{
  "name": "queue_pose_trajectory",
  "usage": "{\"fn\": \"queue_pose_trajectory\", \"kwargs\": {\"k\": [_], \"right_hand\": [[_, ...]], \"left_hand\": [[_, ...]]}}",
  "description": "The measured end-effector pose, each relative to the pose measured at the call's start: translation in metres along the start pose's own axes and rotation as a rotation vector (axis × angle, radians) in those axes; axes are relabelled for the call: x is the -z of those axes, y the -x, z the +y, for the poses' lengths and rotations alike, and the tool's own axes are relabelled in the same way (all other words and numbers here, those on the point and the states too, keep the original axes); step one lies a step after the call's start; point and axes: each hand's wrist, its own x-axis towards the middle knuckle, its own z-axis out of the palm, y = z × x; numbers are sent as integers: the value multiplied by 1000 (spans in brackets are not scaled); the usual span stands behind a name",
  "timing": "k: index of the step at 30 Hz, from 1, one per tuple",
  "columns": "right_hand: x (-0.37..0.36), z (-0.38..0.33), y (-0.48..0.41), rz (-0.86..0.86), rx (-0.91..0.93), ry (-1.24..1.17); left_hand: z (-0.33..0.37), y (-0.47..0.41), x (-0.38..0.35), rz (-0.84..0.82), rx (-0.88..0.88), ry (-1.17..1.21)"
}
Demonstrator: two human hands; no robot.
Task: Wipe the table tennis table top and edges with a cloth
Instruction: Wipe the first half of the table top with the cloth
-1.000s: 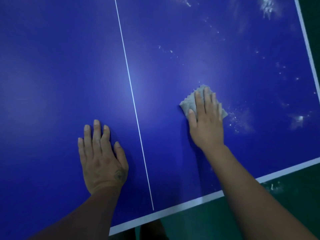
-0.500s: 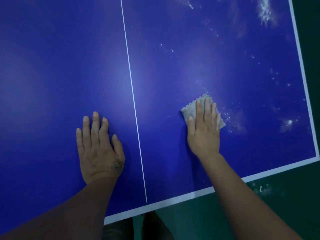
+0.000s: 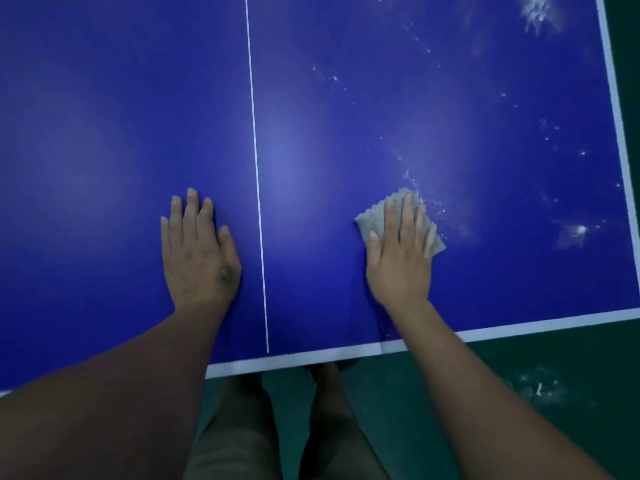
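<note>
Both hands flat on blue counter (image 3: 121,133).
Right hand (image 3: 398,261) presses grey cloth (image 3: 375,216), fingers spread; left hand (image 3: 199,254) splayed, bare; white specks (image 3: 578,232), possibly dust.

No readable text, labels or nos. anywhere on the table (image 3: 104,133) or cloth (image 3: 375,220)

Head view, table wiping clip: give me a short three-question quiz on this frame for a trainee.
1. True or false: the cloth lies under the right hand.
2. Which side of the white centre line shows the white specks: A left, B right?
3. What is the left hand doing?

Key
1. True: flat palm presses it on the table.
2. B, towards the right edge.
3. Resting flat on the blue surface, empty, left of the centre line.
</note>
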Motion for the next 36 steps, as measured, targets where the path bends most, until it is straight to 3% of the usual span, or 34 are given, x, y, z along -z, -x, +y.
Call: {"fn": "queue_pose_trajectory", "kwargs": {"k": [2, 5, 8, 10, 13, 16, 21, 24, 26, 30, 32, 36], "right_hand": [[-5, -13, 18, 16, 57, -6], [-27, -36, 85, -6, 293, -34], [-33, -14, 117, -39, 513, -90], [-30, 20, 95, -9, 489, -83], [-15, 65, 31, 45, 236, 5], [-7, 60, 4, 32, 146, -21], [-32, 27, 109, -75, 602, -109], [-30, 57, 127, -129, 735, -146], [-24, 82, 105, -126, 695, -82], [-10, 105, 31, 2, 227, -38], [-7, 91, 20, 15, 193, -42], [-19, 51, 50, -72, 754, -45]], "left_hand": [[25, 21, -2, -25, 47, 48], [53, 47, -16, -24, 114, 46], [55, 50, -31, 23, 130, -46], [54, 50, -38, 46, 132, -93], [56, 53, -38, 50, 136, -98], [58, 52, -37, 55, 141, -85], [58, 52, -35, 69, 149, -66], [56, 52, -36, 73, 148, -68], [56, 52, -36, 70, 152, -67], [57, 52, -37, 64, 154, -68], [58, 52, -36, 61, 153, -62], [58, 51, -36, 61, 153, -54]]}}
